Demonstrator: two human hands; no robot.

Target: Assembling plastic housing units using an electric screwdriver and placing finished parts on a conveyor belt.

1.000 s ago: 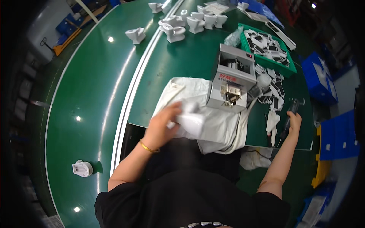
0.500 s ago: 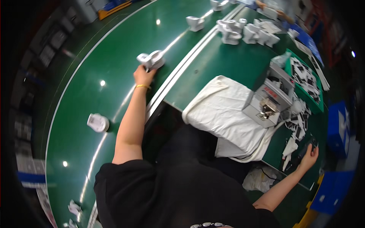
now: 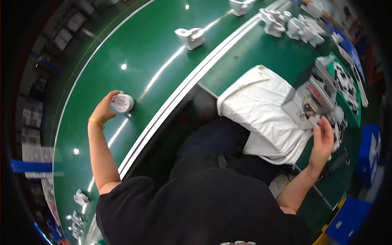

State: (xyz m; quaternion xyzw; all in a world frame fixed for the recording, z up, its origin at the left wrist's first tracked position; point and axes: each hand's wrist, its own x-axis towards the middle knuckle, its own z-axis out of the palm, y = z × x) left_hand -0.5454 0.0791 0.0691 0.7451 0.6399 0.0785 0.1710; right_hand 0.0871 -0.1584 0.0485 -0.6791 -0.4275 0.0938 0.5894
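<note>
My left hand (image 3: 104, 109) grips the near rim of a white round plastic part (image 3: 123, 103) on the green conveyor belt (image 3: 163, 98), thumb and fingers on either side. My right hand (image 3: 321, 143) is raised beside the front of a grey metal box with a brassy mechanism (image 3: 308, 109), resembling a screw feeder. Its thumb and fingers are apart and I see nothing between them. Below that hand a dark handheld tool (image 3: 338, 164), perhaps an electric screwdriver, lies on the green table. Farther up the belt stands another white plastic part (image 3: 191, 38).
A white cloth (image 3: 265, 110) covers the table's near edge. Several white parts (image 3: 304, 30) cluster at its far end, near another person's hands (image 3: 326, 16). A green crate (image 3: 347, 87) of small black and white pieces stands behind the box. Blue bins (image 3: 369, 149) are at right.
The view has shifted. My left hand has left one white part and come back to a nearer round one. My right hand has moved from the dark tool to the grey box.
</note>
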